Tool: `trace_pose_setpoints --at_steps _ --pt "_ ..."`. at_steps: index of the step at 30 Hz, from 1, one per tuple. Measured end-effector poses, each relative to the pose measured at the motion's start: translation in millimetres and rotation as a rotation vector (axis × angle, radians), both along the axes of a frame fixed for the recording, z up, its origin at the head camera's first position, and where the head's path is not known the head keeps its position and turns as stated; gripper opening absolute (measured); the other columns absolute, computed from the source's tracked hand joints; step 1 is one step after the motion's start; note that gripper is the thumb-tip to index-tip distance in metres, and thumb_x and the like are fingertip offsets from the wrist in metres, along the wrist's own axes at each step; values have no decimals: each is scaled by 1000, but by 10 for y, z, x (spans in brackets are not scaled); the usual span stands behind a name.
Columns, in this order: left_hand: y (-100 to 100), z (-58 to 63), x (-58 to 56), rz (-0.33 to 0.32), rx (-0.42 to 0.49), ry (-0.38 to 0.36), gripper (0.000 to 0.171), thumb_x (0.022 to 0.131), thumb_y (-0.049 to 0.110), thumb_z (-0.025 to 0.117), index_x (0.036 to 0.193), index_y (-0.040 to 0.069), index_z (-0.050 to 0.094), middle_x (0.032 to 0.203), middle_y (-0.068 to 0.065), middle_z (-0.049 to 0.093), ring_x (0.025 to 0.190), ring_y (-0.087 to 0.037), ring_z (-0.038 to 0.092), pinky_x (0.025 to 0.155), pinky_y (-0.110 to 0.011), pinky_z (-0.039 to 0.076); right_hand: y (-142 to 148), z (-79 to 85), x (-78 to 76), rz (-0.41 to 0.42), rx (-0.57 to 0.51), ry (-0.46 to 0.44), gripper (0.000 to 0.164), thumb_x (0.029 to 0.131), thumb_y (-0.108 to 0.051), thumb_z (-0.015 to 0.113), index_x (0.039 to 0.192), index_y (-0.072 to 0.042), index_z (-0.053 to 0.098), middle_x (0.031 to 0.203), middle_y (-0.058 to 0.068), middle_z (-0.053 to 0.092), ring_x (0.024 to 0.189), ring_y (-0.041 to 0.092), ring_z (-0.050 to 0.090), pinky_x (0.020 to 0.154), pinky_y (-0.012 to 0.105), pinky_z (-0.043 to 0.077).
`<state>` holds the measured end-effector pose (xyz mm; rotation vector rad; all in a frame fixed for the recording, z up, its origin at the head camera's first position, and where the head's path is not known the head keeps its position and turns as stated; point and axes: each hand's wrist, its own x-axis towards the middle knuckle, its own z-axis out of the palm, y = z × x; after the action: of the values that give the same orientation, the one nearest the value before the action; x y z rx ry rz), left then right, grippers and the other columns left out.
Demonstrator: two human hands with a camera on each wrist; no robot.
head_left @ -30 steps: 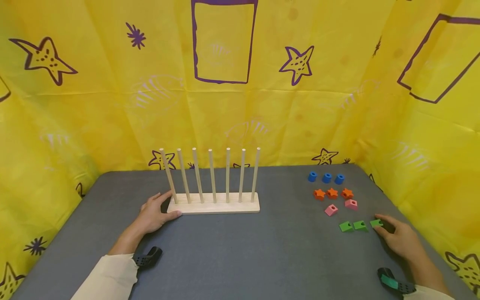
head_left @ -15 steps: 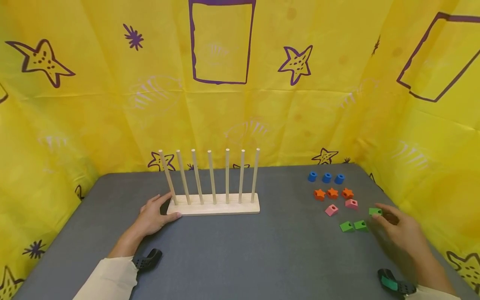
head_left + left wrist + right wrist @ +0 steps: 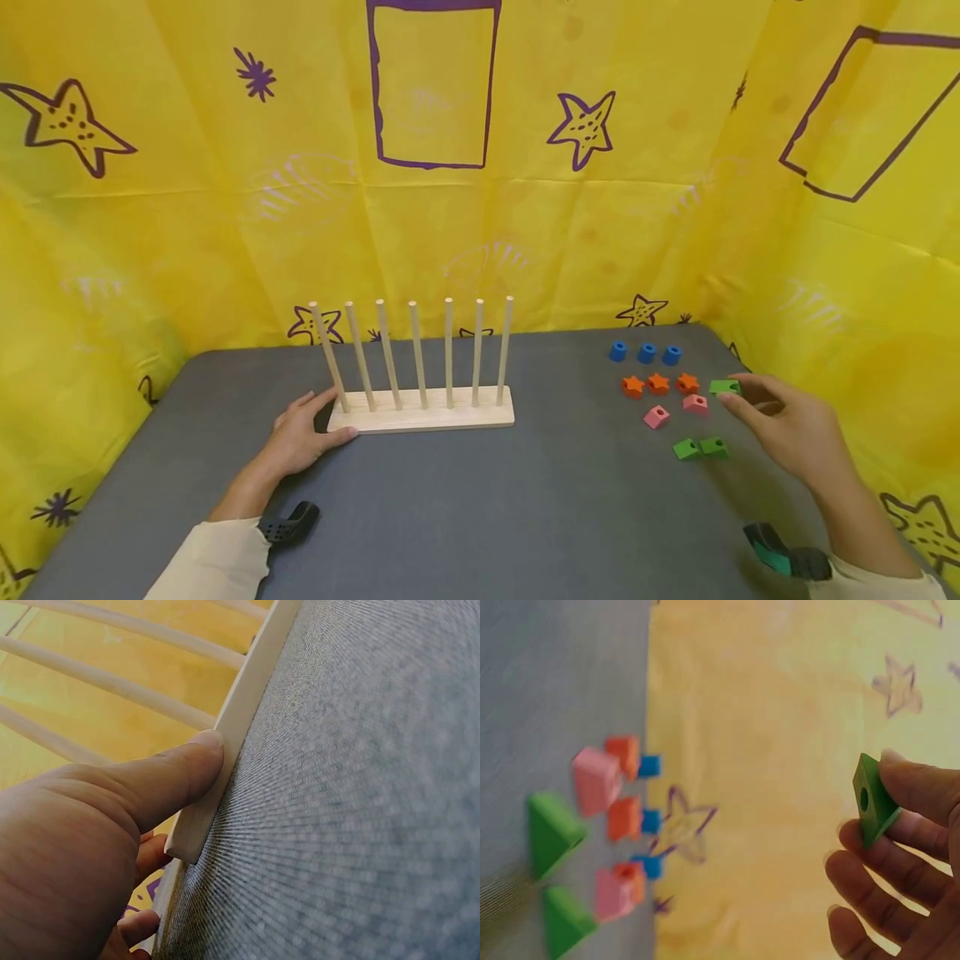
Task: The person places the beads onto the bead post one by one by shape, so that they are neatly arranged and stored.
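Green block: pinched between thumb and fingers of right hand, above bench at right; rack: gripped at left end by left hand.

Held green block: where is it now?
In the head view's right part, the held green block is pinched by the right hand, appearing just right of the nearest orange star and pink block.

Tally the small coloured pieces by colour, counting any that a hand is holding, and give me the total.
Blue pieces: 3
Orange star pieces: 3
Pink pieces: 2
Green pieces: 3 (2 on the table, plus the held green piece in the right hand)
Total: 11
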<state>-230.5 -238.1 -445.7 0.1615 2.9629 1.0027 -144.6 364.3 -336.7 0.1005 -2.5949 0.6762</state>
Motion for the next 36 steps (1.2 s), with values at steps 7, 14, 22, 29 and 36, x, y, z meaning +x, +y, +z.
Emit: trace_pose_setpoints --at_steps 7,14,22,29,36 --pt "-44 6 -14 -6 -19 23 87 82 47 75 145 1 37 141 -41 28 130 -59 18 94 -74 15 -398 361 -17 105 49 86 32 86 -26 75 112 -8 70 91 9 70 70 17 63 54 24 49" --pt "-40 30 -26 -8 -9 11 88 82 48 74 146 1 37 141 -41 27 130 -60 17 94 -75 15 -748 622 -87 249 33 164 30 83 -15 78 111 -9 70 88 2 70 69 7 61 56 17 47" --pt "-13 11 -18 2 -2 -21 91 81 52 73 148 3 34 144 -40 22 129 -63 14 93 -76 15 -1146 903 -188 374 -65 154 34 86 -13 75 119 -9 69 97 1 67 78 8 60 69 16 48" --pt "4 5 -15 5 6 -32 91 81 51 73 148 3 34 144 -40 22 130 -62 13 94 -76 14 -1458 1022 -265 460 -82 168 33 86 -9 75 118 -9 70 98 -1 66 80 11 59 72 18 48" --pt "8 3 -4 9 10 -25 91 81 48 75 148 2 35 144 -39 23 130 -61 14 95 -76 14 -1731 1129 -323 497 -165 75 33 89 -17 72 121 -11 68 100 0 66 85 14 59 76 32 50"
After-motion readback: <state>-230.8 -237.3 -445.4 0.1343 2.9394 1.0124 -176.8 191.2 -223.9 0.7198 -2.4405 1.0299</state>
